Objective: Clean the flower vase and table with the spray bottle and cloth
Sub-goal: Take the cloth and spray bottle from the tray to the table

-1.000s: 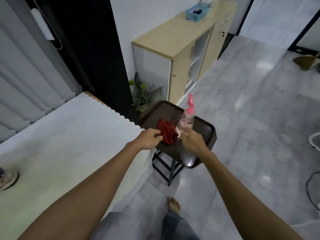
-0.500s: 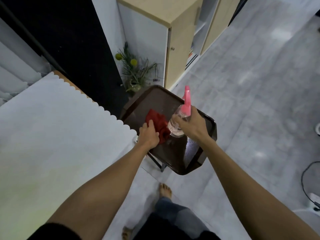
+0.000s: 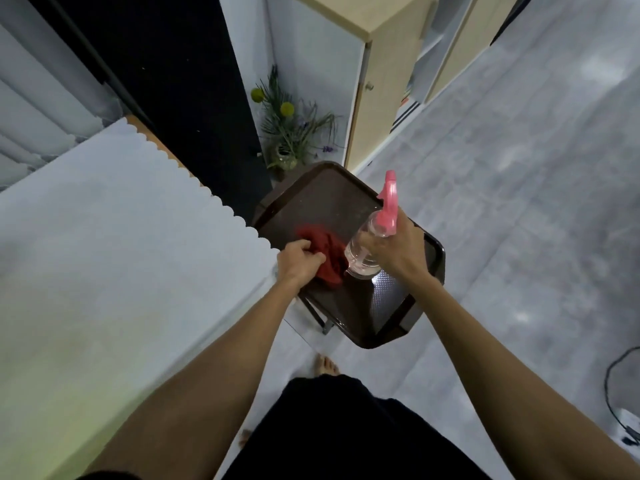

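1. Compared with the frame half a second earlier, the spray bottle [image 3: 372,244] sits higher above the dark brown tray [image 3: 325,199], tilted with its pink trigger head away from the person, and the left hand [image 3: 299,261] has bunched more of the red cloth [image 3: 325,252].
2. Right hand [image 3: 398,249]: fingers wrapped around the neck and upper body of the clear bottle, over the tray's centre; whether the bottle's base touches the tray cannot be told.
3. Left hand: fingers clenched on the cloth at the tray's near-left side; the cloth's free end hangs against the tray surface, just beside the bottle.
4. Tray: rests on a dark-framed stand, its left edge beside the white scalloped tablecloth [image 3: 114,258] covering the table.
5. Flower vase [image 3: 286,160]: stands on the floor beyond the tray's far corner, holding green stems and yellow round blooms, beside the light wooden cabinet [image 3: 384,98].
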`<action>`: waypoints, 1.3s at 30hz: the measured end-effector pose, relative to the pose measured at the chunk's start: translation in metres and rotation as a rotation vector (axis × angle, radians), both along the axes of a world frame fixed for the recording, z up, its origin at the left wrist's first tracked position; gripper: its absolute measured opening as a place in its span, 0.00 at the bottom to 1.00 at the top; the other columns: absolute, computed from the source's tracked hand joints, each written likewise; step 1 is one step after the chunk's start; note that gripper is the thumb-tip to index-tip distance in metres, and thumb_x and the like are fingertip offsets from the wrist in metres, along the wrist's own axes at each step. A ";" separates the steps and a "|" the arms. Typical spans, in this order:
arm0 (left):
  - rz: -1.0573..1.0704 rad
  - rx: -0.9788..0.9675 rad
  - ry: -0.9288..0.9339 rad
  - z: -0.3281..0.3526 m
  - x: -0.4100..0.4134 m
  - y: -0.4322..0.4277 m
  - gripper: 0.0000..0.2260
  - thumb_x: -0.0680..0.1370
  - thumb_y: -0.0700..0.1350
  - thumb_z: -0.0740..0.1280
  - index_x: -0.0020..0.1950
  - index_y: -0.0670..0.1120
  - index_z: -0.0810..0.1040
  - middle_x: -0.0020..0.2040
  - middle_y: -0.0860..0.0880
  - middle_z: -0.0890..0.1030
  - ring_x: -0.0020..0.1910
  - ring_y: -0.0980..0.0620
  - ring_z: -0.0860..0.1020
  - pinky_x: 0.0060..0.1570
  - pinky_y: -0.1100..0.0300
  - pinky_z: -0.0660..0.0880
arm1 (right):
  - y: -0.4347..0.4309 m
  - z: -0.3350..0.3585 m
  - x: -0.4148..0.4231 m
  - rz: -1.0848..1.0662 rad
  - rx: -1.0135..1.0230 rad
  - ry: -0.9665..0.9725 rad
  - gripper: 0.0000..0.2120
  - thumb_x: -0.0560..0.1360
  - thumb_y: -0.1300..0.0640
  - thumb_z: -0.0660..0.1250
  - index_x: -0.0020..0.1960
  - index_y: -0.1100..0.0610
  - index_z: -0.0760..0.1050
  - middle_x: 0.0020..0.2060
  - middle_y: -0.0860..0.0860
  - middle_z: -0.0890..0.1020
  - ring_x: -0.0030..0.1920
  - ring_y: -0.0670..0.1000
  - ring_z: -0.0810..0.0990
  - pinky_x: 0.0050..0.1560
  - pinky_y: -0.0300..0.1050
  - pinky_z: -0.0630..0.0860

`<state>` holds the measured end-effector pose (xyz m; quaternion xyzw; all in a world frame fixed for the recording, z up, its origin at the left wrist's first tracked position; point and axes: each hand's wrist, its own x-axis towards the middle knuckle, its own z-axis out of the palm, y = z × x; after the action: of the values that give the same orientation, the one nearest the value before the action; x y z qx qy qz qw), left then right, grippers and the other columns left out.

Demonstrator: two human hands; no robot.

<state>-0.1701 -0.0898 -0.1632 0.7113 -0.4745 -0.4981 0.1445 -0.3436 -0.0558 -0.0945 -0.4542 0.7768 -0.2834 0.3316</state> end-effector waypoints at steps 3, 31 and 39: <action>0.029 -0.100 0.001 0.026 0.030 0.008 0.21 0.74 0.44 0.73 0.66 0.43 0.80 0.49 0.47 0.84 0.53 0.48 0.82 0.61 0.53 0.78 | 0.005 0.020 0.014 0.085 -0.031 0.001 0.20 0.68 0.50 0.77 0.57 0.46 0.74 0.45 0.46 0.83 0.48 0.53 0.84 0.54 0.56 0.83; 0.968 -0.090 0.054 0.035 0.477 0.206 0.09 0.69 0.40 0.76 0.46 0.51 0.82 0.40 0.45 0.87 0.41 0.47 0.85 0.54 0.48 0.83 | 0.020 0.082 0.487 1.066 0.027 -0.021 0.20 0.71 0.53 0.77 0.58 0.48 0.72 0.46 0.45 0.79 0.52 0.54 0.80 0.50 0.46 0.76; 0.805 -0.092 -0.189 0.036 0.537 0.213 0.19 0.75 0.44 0.72 0.65 0.43 0.81 0.61 0.45 0.84 0.62 0.48 0.81 0.62 0.61 0.71 | 0.025 0.065 0.530 0.980 0.088 0.084 0.20 0.71 0.52 0.76 0.60 0.51 0.76 0.49 0.50 0.83 0.52 0.56 0.82 0.54 0.53 0.81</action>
<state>0.3672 0.1231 -0.1274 0.8753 -0.1917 -0.3126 0.3152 0.1864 -0.0312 -0.0292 -0.7626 0.4959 -0.0425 0.4133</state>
